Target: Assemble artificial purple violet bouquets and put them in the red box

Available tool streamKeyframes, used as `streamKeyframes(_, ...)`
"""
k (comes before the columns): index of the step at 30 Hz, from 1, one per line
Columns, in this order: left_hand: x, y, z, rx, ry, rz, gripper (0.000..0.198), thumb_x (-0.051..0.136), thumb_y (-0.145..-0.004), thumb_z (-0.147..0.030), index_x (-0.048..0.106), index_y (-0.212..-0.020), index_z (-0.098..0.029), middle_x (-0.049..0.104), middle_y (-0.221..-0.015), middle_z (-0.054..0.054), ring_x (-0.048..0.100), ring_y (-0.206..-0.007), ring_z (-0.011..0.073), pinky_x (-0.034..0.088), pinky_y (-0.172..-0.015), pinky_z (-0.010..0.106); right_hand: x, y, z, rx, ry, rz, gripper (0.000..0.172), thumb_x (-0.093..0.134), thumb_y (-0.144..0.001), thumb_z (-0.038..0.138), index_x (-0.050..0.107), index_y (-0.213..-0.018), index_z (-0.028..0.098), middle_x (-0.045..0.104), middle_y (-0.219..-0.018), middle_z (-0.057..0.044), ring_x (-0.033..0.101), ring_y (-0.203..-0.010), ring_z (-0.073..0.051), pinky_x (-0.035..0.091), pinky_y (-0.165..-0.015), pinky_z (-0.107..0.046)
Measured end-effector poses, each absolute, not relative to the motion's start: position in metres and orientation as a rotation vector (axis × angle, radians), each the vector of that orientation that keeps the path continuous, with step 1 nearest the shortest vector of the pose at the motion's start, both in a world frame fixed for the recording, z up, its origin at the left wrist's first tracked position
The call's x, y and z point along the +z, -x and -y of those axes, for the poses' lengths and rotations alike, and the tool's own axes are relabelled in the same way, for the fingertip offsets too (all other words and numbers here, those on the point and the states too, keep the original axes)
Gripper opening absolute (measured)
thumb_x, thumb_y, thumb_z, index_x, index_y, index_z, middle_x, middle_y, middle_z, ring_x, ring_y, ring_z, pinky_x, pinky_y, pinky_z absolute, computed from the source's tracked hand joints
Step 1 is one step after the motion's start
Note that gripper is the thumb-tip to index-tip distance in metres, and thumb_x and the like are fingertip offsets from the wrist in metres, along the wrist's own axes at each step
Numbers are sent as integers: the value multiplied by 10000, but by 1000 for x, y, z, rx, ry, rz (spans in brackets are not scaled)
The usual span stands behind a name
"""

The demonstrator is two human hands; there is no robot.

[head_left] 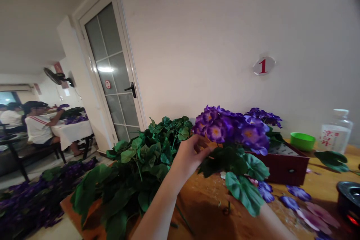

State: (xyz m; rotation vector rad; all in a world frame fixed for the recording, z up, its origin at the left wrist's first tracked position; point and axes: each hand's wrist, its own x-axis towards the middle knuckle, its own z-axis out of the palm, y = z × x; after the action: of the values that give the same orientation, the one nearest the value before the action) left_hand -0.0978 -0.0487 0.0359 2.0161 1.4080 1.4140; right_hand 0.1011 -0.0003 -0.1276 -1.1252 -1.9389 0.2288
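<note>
At the wooden table [323, 180] against the white wall, we have our left hand [188, 157] raised, its fingers curled around the stems just under a bunch of artificial purple flowers [230, 129]. That looks like a good spot for the grip: close beneath the blooms, the head should sit steady, and a light hold won't crush the petals. The bunch is held above the table, with its broad green leaves [244, 183] hanging below our fingers. Our right forearm [274, 227] rises at the bottom of the view, but the leaves hide the right hand, so we can't tell how it stands. Just beside us is a heap of green leaf sprays [146, 165], and a dark red box [287, 167] sits right behind the bunch. Loose purple blossoms [298, 193] are scattered over the table, while across the room a co-worker [38, 127] sits at a table with a white cloth [71, 133].
</note>
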Motion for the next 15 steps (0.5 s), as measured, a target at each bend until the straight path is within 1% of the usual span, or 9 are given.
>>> streamKeyframes(2, 39, 108, 45, 1558, -2015, -1551, 258, 541, -827, -414, 602, -892, -172, 655, -791, 29, 573, -658, 136, 409, -579, 222, -131, -100, 0, 211, 1113, 1957, 217, 557, -797, 407, 627, -833, 205, 654, -851, -58, 617, -808, -180, 511, -751, -351)
streamKeyframes(3, 40, 114, 41, 1557, -2020, -1678, 277, 495, -853, -429, 591, -907, -175, 655, -809, 34, 587, -698, 144, 419, -611, 228, -132, -100, 0, 198, 1106, 1968, 218, 540, -813, 398, 621, -837, 197, 650, -852, -59, 614, -798, -168, 510, -746, -336)
streamKeyframes(5, 34, 125, 31, 1344, -2015, -1974, 277, 435, -892, -408, 581, -939, -177, 656, -852, 47, 607, -779, 160, 435, -687, 250, -134, -102, 0, 175, 1096, 1993, 193, 542, -796, 377, 615, -755, 204, 640, -776, -57, 614, -751, -178, 513, -720, -324)
streamKeyframes(6, 28, 128, 24, 1133, -1990, -2118, 262, 422, -903, -378, 578, -966, -178, 655, -883, 57, 611, -824, 170, 439, -722, 266, -134, -104, -1, 154, 1087, 2004, 179, 546, -775, 367, 608, -701, 216, 630, -725, -57, 614, -727, -193, 515, -707, -328)
streamKeyframes(8, 6, 131, 8, 901, -1915, -2217, 200, 502, -871, -303, 605, -928, -142, 650, -900, 97, 614, -886, 211, 444, -776, 317, -133, -107, -2, 81, 1060, 2019, 161, 544, -745, 359, 604, -672, 229, 622, -687, -56, 618, -719, -217, 518, -709, -344)
streamKeyframes(10, -23, 130, -7, 728, -1811, -2268, 170, 594, -819, -263, 627, -841, -98, 643, -869, 123, 617, -890, 240, 461, -789, 362, -133, -110, -4, -1, 1027, 2021, 153, 540, -733, 367, 620, -723, 237, 634, -715, -55, 623, -747, -231, 522, -728, -356)
streamKeyframes(11, -38, 128, -14, 670, -1748, -2299, 180, 607, -815, -258, 624, -883, -92, 635, -920, 119, 608, -913, 236, 469, -804, 386, -133, -111, -4, -37, 1014, 2021, 160, 533, -735, 370, 626, -752, 240, 640, -730, -54, 625, -753, -232, 525, -731, -355)
streamKeyframes(12, -53, 127, -21, 643, -1697, -2328, 227, 579, -843, -283, 598, -987, -108, 612, -1023, 91, 585, -962, 215, 469, -840, 418, -132, -111, -4, -63, 1003, 2021, 165, 524, -743, 369, 629, -766, 244, 642, -732, -52, 626, -744, -229, 529, -721, -349)
streamKeyframes(15, -84, 127, -34, 640, -1571, -2366, 327, 559, -861, -293, 533, -1144, -131, 539, -1182, 108, 539, -1052, 238, 459, -875, 459, -130, -111, -1, -126, 973, 2030, 181, 483, -779, 341, 638, -781, 249, 640, -723, -57, 626, -726, -223, 534, -686, -336)
